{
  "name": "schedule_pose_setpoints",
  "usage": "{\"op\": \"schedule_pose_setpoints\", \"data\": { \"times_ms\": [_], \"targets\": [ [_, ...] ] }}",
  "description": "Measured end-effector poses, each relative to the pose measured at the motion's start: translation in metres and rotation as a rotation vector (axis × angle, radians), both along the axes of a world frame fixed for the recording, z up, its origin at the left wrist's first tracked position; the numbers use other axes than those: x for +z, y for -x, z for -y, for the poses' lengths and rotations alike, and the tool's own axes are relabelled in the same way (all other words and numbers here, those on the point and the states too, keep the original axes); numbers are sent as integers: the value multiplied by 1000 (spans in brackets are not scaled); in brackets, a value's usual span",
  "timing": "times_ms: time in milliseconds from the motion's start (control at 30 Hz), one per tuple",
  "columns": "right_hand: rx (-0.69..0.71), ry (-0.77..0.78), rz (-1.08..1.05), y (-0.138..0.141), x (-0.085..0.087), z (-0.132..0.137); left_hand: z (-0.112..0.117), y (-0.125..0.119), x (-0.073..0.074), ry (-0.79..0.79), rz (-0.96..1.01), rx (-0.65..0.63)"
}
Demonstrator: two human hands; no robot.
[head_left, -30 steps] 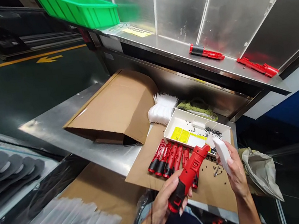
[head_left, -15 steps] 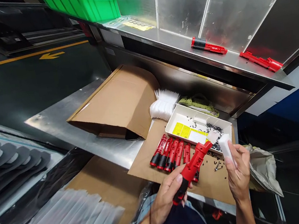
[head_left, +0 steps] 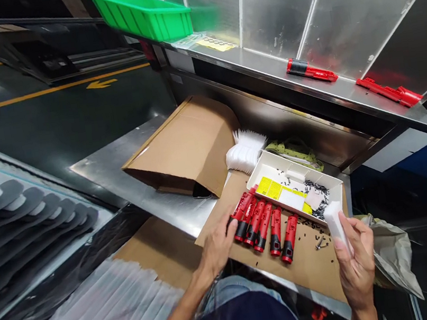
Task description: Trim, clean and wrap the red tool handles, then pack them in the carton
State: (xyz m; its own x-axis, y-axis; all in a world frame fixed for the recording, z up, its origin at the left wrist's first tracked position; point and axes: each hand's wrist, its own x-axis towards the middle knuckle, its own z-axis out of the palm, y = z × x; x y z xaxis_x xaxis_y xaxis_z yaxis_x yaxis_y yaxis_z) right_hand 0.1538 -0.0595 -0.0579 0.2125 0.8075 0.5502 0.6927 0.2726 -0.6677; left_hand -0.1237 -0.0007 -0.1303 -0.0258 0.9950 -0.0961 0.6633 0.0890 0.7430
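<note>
Several red-and-black tool bodies (head_left: 265, 223) lie side by side on a brown cardboard sheet (head_left: 305, 266). My left hand (head_left: 218, 243) rests at the left end of that row, fingers curled against the leftmost piece. My right hand (head_left: 356, 261) is closed on a white block (head_left: 336, 223), held upright over the sheet's right side. Just behind the row stands a white tray (head_left: 323, 181) with yellow labels and small dark screws.
A folded brown cardboard box (head_left: 187, 148) and a stack of white pieces (head_left: 245, 151) lie further back. Loose screws (head_left: 319, 243) dot the sheet. The steel shelf (head_left: 264, 69) above carries a green bin (head_left: 143, 12) and two red parts (head_left: 310, 70). A crumpled bag (head_left: 392, 256) hangs at right.
My left hand has set the red tool body down in the row and moved to the row's left end. My right hand still holds the white block.
</note>
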Motion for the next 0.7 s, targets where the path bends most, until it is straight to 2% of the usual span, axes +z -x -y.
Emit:
{"op": "schedule_pose_setpoints", "data": {
  "times_ms": [133, 200, 267, 400, 567, 700],
  "targets": [
    [21, 50, -3, 0, -12, 5, -34, 34, -44, 44, -171, 129],
    [57, 49, 12, 1, -15, 7, -42, 38, -63, 53, -239, 170],
    [80, 48, 24, 2, -18, 8, -43, 35, -75, 27, -289, 207],
    [75, 74, 16, 1, -22, 11, -34, 18, -81, -50, -331, 249],
    [61, 112, -13, 7, -25, 12, -29, -3, -83, -23, -266, 227],
    [82, 121, 7, 9, -25, 12, -31, -4, -75, 21, -114, 265]
  ]
}}
